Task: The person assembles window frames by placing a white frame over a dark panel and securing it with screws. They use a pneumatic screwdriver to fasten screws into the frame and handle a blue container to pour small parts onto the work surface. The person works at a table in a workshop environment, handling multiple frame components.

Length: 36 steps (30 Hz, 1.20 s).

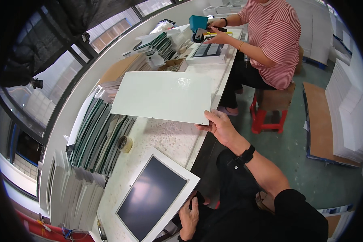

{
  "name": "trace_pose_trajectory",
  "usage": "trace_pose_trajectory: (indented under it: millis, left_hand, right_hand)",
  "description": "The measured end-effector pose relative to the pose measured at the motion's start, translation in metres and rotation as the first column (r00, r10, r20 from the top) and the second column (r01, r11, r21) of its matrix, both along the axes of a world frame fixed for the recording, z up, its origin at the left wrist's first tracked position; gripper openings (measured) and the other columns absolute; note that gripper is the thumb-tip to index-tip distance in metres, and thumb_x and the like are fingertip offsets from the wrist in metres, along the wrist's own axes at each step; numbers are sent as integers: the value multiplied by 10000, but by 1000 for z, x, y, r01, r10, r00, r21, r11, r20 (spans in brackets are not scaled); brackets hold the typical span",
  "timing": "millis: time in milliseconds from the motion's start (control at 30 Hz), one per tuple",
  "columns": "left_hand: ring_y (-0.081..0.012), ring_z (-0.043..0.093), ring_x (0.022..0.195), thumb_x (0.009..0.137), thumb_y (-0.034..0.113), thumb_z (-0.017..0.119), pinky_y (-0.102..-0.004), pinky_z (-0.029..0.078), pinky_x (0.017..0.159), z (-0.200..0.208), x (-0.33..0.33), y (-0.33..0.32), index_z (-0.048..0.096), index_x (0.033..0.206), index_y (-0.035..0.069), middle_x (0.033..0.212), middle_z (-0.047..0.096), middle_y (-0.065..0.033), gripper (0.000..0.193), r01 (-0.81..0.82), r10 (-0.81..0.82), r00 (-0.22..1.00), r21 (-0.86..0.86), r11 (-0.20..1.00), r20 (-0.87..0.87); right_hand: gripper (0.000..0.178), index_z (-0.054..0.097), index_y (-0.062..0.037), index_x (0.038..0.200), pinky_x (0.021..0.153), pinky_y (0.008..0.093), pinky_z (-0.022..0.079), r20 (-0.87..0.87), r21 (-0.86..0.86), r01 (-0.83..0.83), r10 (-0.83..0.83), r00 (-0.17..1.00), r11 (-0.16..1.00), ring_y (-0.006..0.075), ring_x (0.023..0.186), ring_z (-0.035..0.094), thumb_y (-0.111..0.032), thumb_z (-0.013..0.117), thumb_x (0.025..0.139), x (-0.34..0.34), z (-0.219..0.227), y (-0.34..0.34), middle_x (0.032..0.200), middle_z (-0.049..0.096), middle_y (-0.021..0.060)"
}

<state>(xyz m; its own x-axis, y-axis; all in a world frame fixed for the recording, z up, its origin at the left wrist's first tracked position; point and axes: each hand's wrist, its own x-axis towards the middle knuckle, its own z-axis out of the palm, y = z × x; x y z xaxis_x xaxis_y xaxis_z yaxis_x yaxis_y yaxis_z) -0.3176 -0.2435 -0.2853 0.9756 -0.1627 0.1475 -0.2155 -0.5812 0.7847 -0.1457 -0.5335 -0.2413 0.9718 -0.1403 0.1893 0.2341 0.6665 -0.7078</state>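
A flat white panel [161, 97] with small holes along its rim is held out over the table. My right hand [220, 125] grips its near right corner, thumb on top and fingers underneath. Closer to me lies a white frame [181, 171] around a dark glossy screen [149, 197], tilted across the table with one corner past the edge. My left hand [189, 215] is closed at the side of this frame, its fingers partly hidden.
Stacks of edged panels [97, 133] and white sheets [72, 193] line the wall side, beside a small tub of screws [125, 144]. A screwdriver [101, 230] lies near the front. Across the table, a person in a striped shirt [272, 36] holds a teal roller tool [198, 26].
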Motion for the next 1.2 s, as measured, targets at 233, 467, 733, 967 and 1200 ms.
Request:
trace_pose_trajectory:
  millis: [233,467,733,967,1200]
  left_hand:
    - [-294,690,1152,1030,145,623,-398,488,1057,-10,-4,9,731,1245,-3,1191,754,-166,283,-57,55,998,43,997,39]
    - [-271,705,1075,1095,247,542,-385,550,961,-7,-6,8,684,1262,-64,1191,734,-187,380,-63,-12,974,-321,945,-228]
    - [-175,712,943,1149,403,404,-311,589,848,-11,-24,16,622,1322,-82,1126,737,-145,560,-215,-120,925,-760,614,-360]
    - [-135,715,818,1153,432,354,-250,598,706,17,8,27,556,1371,-63,1004,743,-107,578,-440,-119,867,-856,272,-484]
    - [-384,619,1158,895,83,732,-478,463,1014,61,7,50,651,1307,35,1213,690,-174,423,-279,111,839,245,929,532]
  right_hand:
    - [271,662,32,1173,829,328,629,-35,210,5,2,999,978,228,959,737,-197,629,1033,29,12,-2,1089,727,128]
    - [198,660,26,1123,823,308,635,26,178,20,-25,999,984,263,972,751,-130,677,1002,30,5,-22,1049,736,102]
    - [265,664,11,1242,771,276,625,-18,75,-24,25,1000,997,204,950,743,-130,677,1018,-3,-20,-42,1127,742,123]
    - [252,674,9,1176,708,261,606,-32,-42,-27,26,999,999,175,871,727,-202,628,1045,-34,-9,-21,1034,736,95]
    - [307,656,42,1109,634,299,613,-106,-321,-48,15,994,946,188,760,725,-248,597,1027,-74,6,-32,922,733,125]
